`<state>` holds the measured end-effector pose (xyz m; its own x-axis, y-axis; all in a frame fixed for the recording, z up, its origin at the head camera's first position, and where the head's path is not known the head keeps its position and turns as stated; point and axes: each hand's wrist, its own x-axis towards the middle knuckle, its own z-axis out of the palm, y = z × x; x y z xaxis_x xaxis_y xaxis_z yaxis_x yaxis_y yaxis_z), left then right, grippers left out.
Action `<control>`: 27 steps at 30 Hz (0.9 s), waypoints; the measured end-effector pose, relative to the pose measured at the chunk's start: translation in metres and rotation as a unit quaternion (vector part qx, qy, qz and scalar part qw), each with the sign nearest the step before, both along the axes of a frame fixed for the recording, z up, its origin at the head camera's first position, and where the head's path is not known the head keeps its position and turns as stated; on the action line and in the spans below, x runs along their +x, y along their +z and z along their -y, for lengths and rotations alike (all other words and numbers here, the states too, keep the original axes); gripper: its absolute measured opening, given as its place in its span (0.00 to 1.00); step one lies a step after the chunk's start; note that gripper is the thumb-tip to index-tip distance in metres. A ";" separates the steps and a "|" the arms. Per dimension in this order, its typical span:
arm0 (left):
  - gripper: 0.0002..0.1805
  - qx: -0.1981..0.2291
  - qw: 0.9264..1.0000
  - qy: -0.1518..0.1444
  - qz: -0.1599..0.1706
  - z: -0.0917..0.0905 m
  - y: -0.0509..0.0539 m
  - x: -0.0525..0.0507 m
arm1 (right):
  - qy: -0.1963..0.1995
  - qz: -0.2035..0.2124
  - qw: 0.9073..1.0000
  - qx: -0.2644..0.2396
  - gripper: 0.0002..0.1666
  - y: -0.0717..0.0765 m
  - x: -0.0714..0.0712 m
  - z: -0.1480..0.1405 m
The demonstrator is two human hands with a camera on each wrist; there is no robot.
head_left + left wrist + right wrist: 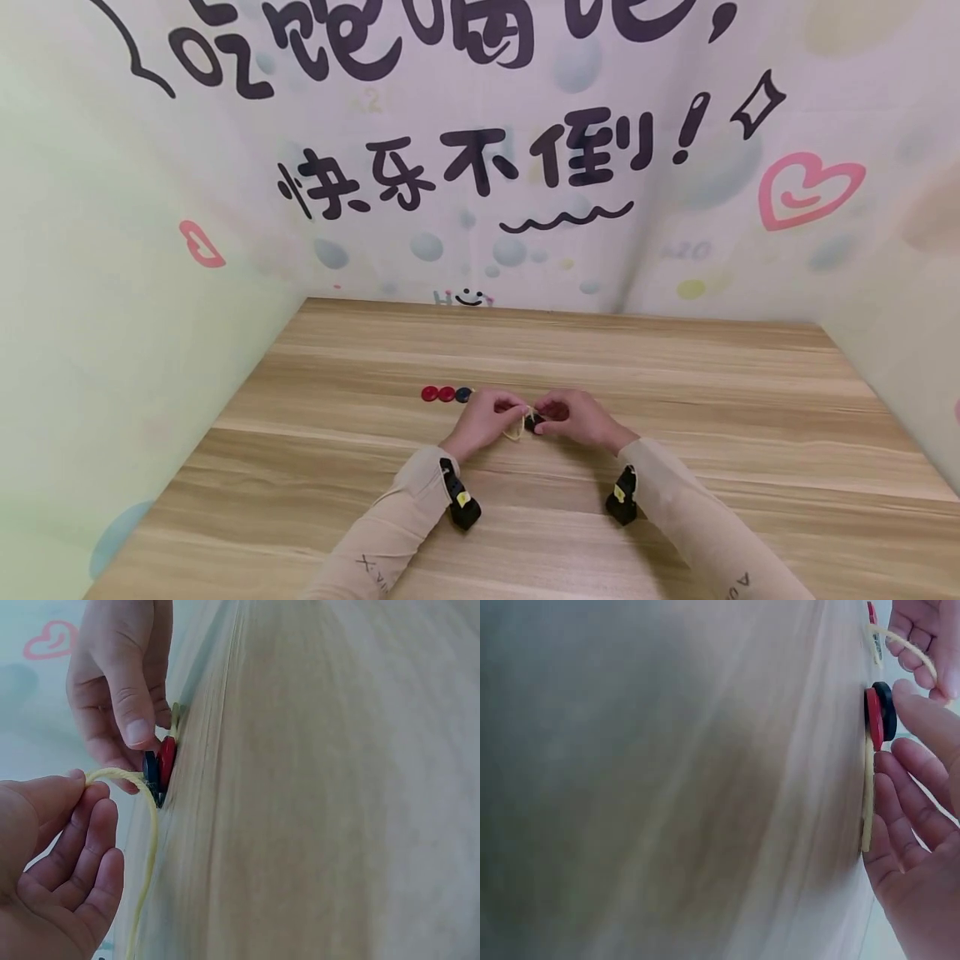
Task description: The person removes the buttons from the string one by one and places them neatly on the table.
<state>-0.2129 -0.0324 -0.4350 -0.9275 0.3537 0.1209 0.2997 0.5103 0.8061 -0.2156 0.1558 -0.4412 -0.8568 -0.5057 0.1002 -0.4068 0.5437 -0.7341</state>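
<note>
A pale yellow cord point(152, 851) is pinched between thumb and fingertips of my left hand point(64, 855), and it runs to a dark disc point(151, 771) beside a red disc point(167, 757). In the right wrist view the black disc point(886, 711) and red disc point(874, 718) stand face to face near the tabletop, with cord point(868, 795) extending from them. My right hand point(919, 802) has its thumb tip at the black disc and its bent fingers below; whether it grips the disc is unclear. In the head view my left hand point(489, 418) and right hand point(581, 419) nearly meet.
On the wooden table point(637, 358), two red discs point(438, 393) and a dark blue disc point(463, 395) lie in a row beside my left hand. A printed cloth point(465, 250) hangs behind the table's back edge.
</note>
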 end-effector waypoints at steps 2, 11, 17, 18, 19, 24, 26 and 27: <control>0.07 0.000 1.000 0.001 0.004 0.000 0.001 0.000 | 0.008 -0.003 1.000 0.009 0.19 -0.001 -0.002 0.001; 0.07 0.019 1.000 -0.014 -0.004 0.000 0.001 -0.001 | 0.042 -0.007 0.999 0.029 0.16 -0.002 -0.009 0.008; 0.07 0.019 1.000 -0.012 0.003 0.001 0.001 0.000 | 0.035 0.005 0.999 0.042 0.17 -0.001 -0.011 0.010; 0.07 0.018 1.000 -0.011 0.004 0.000 0.001 0.000 | 0.034 0.007 0.999 0.042 0.16 -0.001 -0.011 0.010; 0.07 0.018 1.000 -0.009 0.005 0.001 0.001 0.000 | 0.031 0.012 0.999 0.041 0.16 -0.001 -0.010 0.010; 0.07 0.019 1.000 -0.002 0.004 0.001 0.000 0.000 | 0.023 0.019 0.999 0.032 0.13 0.000 -0.008 0.011; 0.07 0.019 1.000 -0.001 0.003 0.001 0.000 0.000 | 0.025 0.014 0.999 0.029 0.13 0.000 -0.008 0.011; 0.07 0.019 1.000 -0.001 0.004 0.002 0.000 0.000 | 0.027 0.011 0.999 0.028 0.12 0.000 -0.008 0.010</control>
<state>-0.2128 -0.0340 -0.4352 -0.9275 0.3517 0.1265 0.2941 0.4779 0.8277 -0.2234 0.1455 -0.4413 -0.8298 -0.5556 0.0516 -0.4202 0.5612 -0.7131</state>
